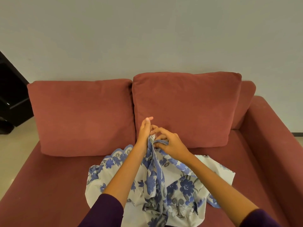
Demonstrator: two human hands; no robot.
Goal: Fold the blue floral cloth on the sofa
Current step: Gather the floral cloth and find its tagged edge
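Observation:
The blue floral cloth [183, 185], white with blue flowers and a scalloped blue edge, lies bunched on the seat of the red sofa [54, 182]. A gathered part of it is lifted up in front of the back cushions. My left hand [145, 130] holds that raised bunch from the left, with its thumb pointing up. My right hand [170, 143] pinches the same bunch and a blue edge strip from the right. Both hands touch at the top of the cloth. The lower cloth hangs crumpled between my forearms.
Two red back cushions [82, 117] [185, 107] stand against a pale wall. The sofa's right armrest [272, 136] runs along the right side. A dark piece of furniture [11, 95] stands on the floor to the far left.

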